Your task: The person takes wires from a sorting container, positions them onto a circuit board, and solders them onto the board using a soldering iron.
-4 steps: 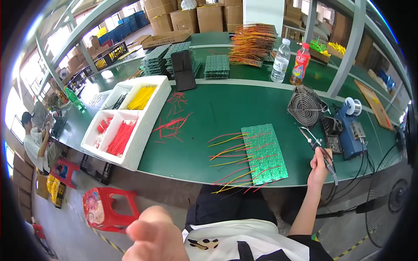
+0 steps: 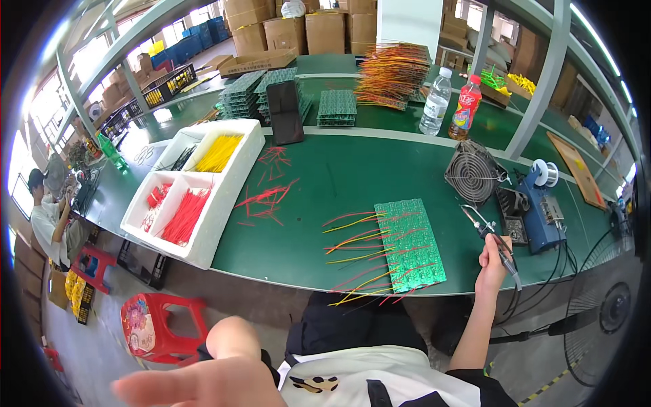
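My right hand (image 2: 492, 266) is closed round the handle of a soldering iron (image 2: 489, 230), its tip pointing up and to the left over the green bench. Close to the lower edge, my left hand (image 2: 203, 385) is raised in front of my body, fingers stretched leftward and nothing visible in them; it is partly cut off. Between my hands and the far shelf, a green circuit board panel (image 2: 415, 237) lies at the bench's front edge. Red and yellow wires (image 2: 356, 252) stick out from its left side, and several lie across it.
A white foam box (image 2: 203, 254) holds yellow and red wires in compartments. Loose red wires (image 2: 268, 195) lie beside it. A small fan (image 2: 472, 173), a blue soldering station (image 2: 542, 220) and two bottles (image 2: 436, 105) stand right. A phone (image 2: 285, 112) leans near stacked boards. A red stool (image 2: 163, 325) stands below.
My left hand has swung left and nearer the camera, its fingers now stretched out. The view has shifted slightly; my right hand keeps its grip on the soldering iron.
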A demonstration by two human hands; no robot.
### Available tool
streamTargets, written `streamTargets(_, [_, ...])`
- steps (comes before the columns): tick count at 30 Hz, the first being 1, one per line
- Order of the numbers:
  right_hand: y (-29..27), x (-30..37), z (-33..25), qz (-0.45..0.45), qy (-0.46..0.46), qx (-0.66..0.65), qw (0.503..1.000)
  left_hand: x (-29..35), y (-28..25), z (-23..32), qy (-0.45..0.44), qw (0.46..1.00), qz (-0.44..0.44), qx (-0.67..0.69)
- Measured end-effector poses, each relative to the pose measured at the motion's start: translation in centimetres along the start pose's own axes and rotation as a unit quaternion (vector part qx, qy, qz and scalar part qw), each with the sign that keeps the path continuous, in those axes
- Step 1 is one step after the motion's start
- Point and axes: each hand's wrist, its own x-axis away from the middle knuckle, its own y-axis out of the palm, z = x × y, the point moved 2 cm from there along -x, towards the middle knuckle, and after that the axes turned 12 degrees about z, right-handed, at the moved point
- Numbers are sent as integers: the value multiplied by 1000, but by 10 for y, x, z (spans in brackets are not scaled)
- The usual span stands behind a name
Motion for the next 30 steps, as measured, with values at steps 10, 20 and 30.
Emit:
streamTargets(10, [-1,-6,1,2,-31,33,999,19,-105,-231,-76,880,-137,-449])
streamTargets(20, [4,-2,6,15,-47,87,995,213,-336,-359,-490,594,-320,-552])
streamTargets(30, [6,-6,5,24,-64,117,991,218,-334,-363,-480,586,-265,-597])
